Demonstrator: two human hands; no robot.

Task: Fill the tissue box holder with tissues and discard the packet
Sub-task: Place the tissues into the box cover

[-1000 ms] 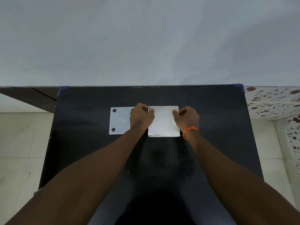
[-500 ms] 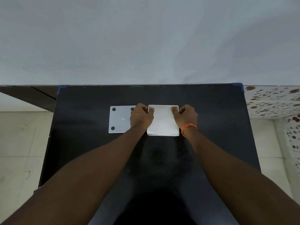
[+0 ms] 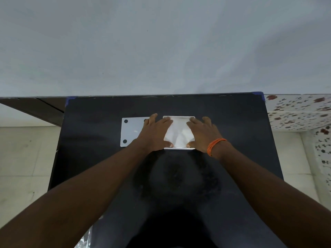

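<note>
A white square tissue box holder (image 3: 179,116) sits open at the middle of the black table (image 3: 232,140), with a stack of white tissues (image 3: 179,135) inside it. My left hand (image 3: 154,133) lies flat on the left part of the stack, fingers spread. My right hand (image 3: 202,135), with an orange band at the wrist, lies flat on the right part. Both thumbs rest at the holder's near edge. Just left of the holder, a flat white cover plate (image 3: 131,133) with black dots at its corners lies partly under my left hand.
A crinkled shiny bit of plastic (image 3: 85,238) shows at the table's near left edge, mostly hidden by my left forearm. A pale wall stands right behind the table. Tiled floor lies on both sides, and a flower-patterned surface (image 3: 295,111) is at the right.
My hands were pinching the tissue stack at its left and right edges. Now both have opened and lie flat on top of the tissues inside the holder.
</note>
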